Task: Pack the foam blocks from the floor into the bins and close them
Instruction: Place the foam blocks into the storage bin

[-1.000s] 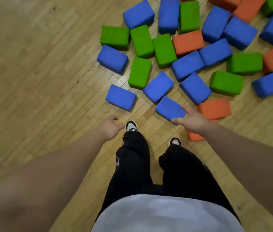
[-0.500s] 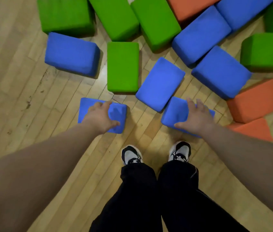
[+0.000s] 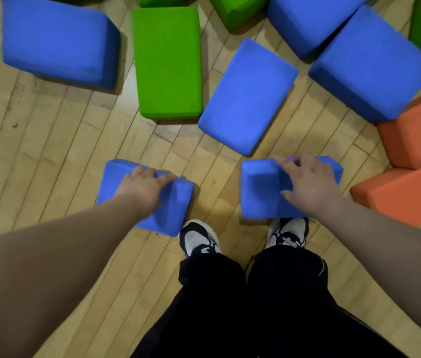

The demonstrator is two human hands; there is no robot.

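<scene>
My left hand point(image 3: 144, 186) grips a blue foam block point(image 3: 175, 210) from above, fingers curled over its far edge, just in front of my left shoe. My right hand point(image 3: 307, 184) grips a second blue foam block point(image 3: 261, 192), fingers over its far edge and thumb on its near side; this block is tilted up off the wooden floor point(image 3: 49, 156) above my right shoe. More blocks lie beyond: a blue one point(image 3: 248, 96), a green one point(image 3: 168, 63), a large blue one at left point(image 3: 57, 40). No bin is in view.
Two orange blocks point(image 3: 416, 133) point(image 3: 406, 192) lie stacked at the right edge. Another blue block point(image 3: 369, 65) sits at the upper right. My shoes point(image 3: 199, 239) and dark trouser legs point(image 3: 256, 306) stand at the bottom centre. Bare floor stretches to the left.
I have bent lower, so everything looks larger. Both hands have closed round their blue blocks; the right block has tipped up and both blocks have come nearer my feet.
</scene>
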